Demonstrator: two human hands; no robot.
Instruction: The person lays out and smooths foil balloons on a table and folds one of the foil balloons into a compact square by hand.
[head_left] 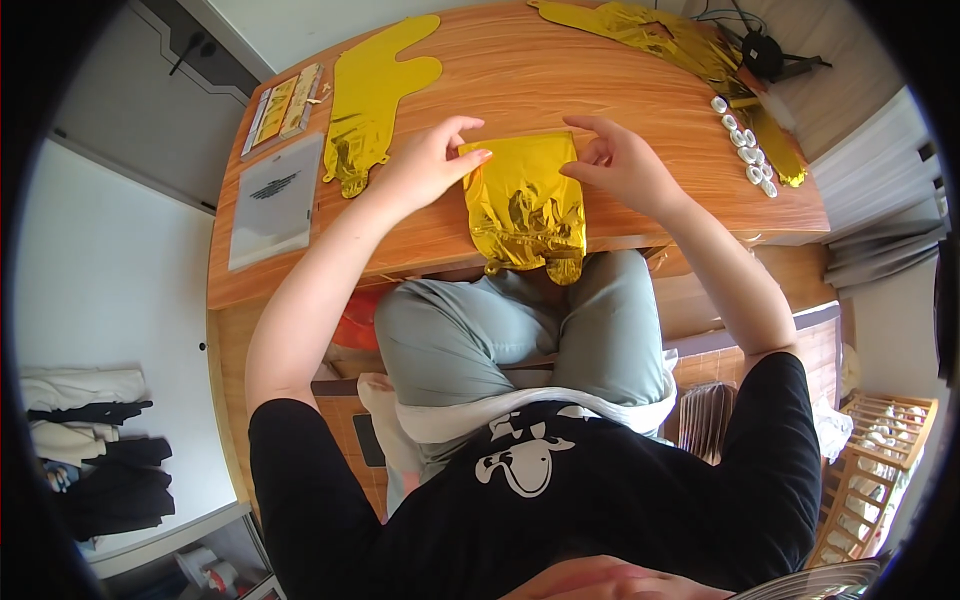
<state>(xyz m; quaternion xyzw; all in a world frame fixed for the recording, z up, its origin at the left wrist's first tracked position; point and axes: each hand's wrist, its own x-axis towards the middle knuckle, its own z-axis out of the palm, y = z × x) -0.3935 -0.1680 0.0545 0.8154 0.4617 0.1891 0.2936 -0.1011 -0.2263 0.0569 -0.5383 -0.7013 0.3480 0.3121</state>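
A gold foil balloon (522, 185), deflated and folded, lies at the table's front edge. Its upper edge is flat and straight, and its crinkled lower part hangs over toward my lap. My left hand (436, 165) is at its upper left corner, with the thumb tip on the foil and the index finger held apart above. At the opposite corner is my right hand (630, 168); its thumb is by the foil's side edge, its index finger stretched out, and the other fingers partly curled. Neither hand visibly grips the foil.
Another flat gold balloon (375, 85) lies to the left, beside a clear plastic sleeve (275, 205) and a flat box (283, 108). More gold foil (660, 38) spreads along the far right edge. Several small white rolls (748, 155) and a black device with cables (763, 55) are there too.
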